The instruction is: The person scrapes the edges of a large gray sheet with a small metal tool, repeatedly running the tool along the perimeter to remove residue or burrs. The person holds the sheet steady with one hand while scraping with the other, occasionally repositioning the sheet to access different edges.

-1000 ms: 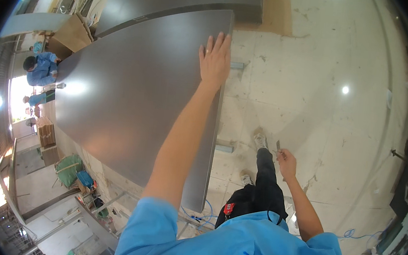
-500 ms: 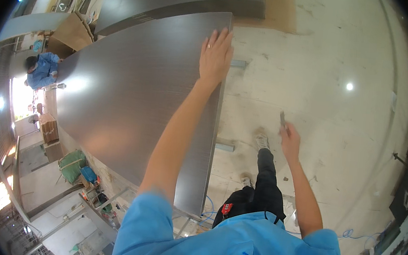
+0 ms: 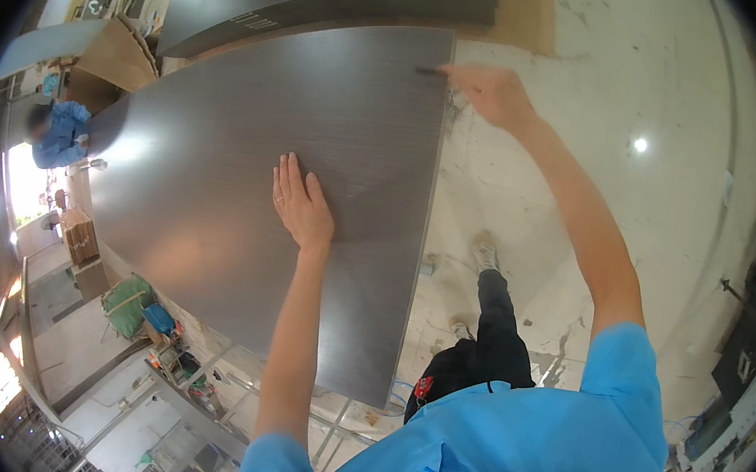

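A large dark grey-brown board (image 3: 342, 324) with a faint wood grain lies flat in front of me. My left hand (image 3: 306, 213) rests on its middle, palm down, fingers stretched out and a ring on one finger. At the board's far right corner my right hand (image 3: 493, 94) is closed round a small dark thin tool (image 3: 430, 71). The tool lies across the board's right edge, its tip over the surface. Too little of it shows to tell its kind, and the hand is slightly blurred.
Beyond the board stands a stack of similar dark panels (image 3: 346, 1) with brown cardboard (image 3: 531, 19) under it. A person in blue (image 3: 62, 135) is at the board's far left end. Near the left side sit a green sack (image 3: 127, 305) and metal frame bars (image 3: 337, 428). Pale floor (image 3: 578, 237) lies to the right.
My left hand has moved from the board's far right edge back to its middle. My right hand has swung up from beside my leg to the far right corner with the tool.
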Demonstrator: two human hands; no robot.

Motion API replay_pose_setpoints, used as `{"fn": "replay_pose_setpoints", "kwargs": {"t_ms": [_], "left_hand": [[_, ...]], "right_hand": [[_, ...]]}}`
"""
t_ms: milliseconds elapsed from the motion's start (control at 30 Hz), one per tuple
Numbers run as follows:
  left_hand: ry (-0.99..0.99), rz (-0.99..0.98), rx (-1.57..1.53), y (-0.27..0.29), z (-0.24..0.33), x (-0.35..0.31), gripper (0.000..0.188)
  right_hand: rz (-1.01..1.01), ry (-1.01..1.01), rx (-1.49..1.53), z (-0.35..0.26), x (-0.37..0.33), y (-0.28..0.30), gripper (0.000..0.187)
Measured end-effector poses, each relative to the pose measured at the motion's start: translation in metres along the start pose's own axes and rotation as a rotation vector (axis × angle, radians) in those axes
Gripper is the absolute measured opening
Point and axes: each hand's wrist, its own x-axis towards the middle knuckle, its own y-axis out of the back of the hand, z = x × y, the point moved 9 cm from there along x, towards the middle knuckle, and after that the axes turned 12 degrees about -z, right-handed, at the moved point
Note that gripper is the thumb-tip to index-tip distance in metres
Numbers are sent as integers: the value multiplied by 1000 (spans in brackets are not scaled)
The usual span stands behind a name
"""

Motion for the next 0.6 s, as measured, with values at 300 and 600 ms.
{"fn": "replay_pose_setpoints", "kwargs": {"t_ms": [300,600], "left_hand": [[-24,15,-6,2,6,-2,56],[-30,42,-7,6,15,-1,56]], "right_hand": [[260,1,-230,35,62,61,28],[536,-431,251,54,-42,59,34]]}}
